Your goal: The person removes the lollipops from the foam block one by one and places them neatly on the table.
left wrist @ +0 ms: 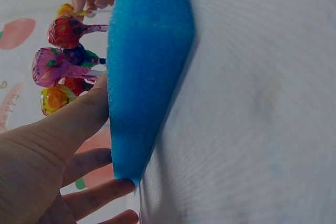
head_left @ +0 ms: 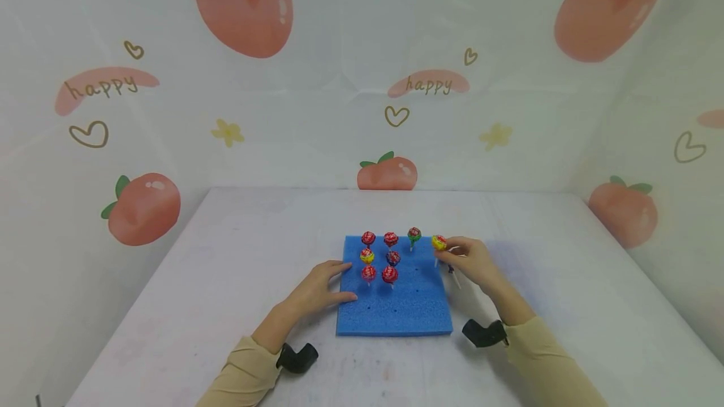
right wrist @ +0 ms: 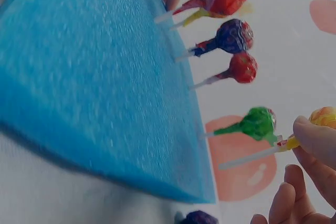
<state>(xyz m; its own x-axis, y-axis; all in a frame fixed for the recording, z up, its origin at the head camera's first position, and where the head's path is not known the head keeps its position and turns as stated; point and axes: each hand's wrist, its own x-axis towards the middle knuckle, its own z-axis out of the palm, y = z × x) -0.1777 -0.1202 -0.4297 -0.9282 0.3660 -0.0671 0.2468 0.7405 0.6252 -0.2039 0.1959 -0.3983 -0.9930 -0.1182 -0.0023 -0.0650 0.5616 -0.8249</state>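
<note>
A blue foam pad point(head_left: 396, 313) lies on the white table point(head_left: 226, 281) with several wrapped lollipops standing in its far half, among them a green one point(head_left: 414, 233) point(right wrist: 257, 123). My left hand point(head_left: 339, 278) point(left wrist: 63, 145) rests flat on the pad's left edge, fingers straight. My right hand point(head_left: 452, 250) point(right wrist: 310, 171) pinches the stick of a yellow lollipop point(head_left: 438, 242) point(right wrist: 325, 116). It holds it at the pad's far right corner, stick tip close to the foam. A purple lollipop point(head_left: 452, 271) point(right wrist: 199, 217) sits just under that hand, off the pad's right edge.
The pad's near half shows small open holes point(head_left: 415, 291). Printed peach-pattern walls point(head_left: 141, 206) close in the table at the back and on both sides. Black wrist mounts point(head_left: 296, 357) sit on both forearms.
</note>
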